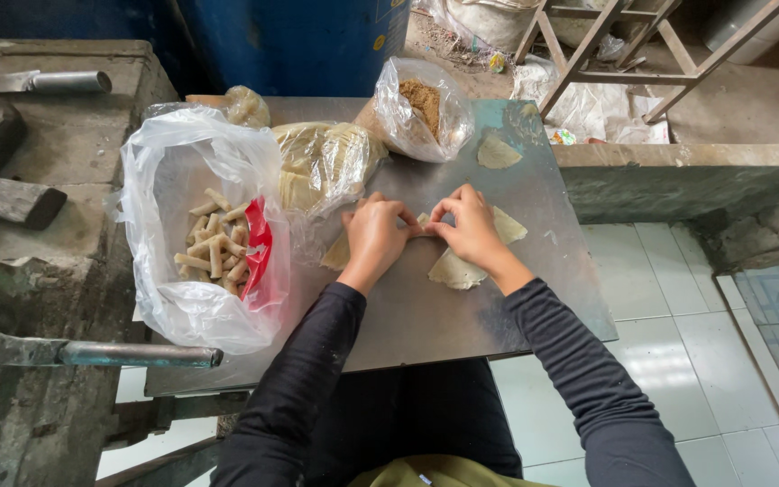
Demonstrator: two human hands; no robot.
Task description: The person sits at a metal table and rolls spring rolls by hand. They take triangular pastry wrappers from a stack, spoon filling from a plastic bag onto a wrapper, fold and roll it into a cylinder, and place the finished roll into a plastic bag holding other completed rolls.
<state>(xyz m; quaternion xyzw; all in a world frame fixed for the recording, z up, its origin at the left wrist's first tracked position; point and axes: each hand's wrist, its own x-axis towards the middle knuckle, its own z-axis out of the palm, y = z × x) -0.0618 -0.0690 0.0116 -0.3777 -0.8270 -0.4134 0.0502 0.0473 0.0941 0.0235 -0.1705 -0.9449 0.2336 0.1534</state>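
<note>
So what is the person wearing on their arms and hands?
Both arms wear long, close-fitting black sleeves with a fine ribbed knit, ending at the wrists. The left hand and right hand are bare: no gloves, and no rings or watch that I can see.

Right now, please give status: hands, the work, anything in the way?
Both hands, left hand and right hand, pinching one wrapper on the metal table. Bag of rolls at left, apart. Nothing blocking.
</note>
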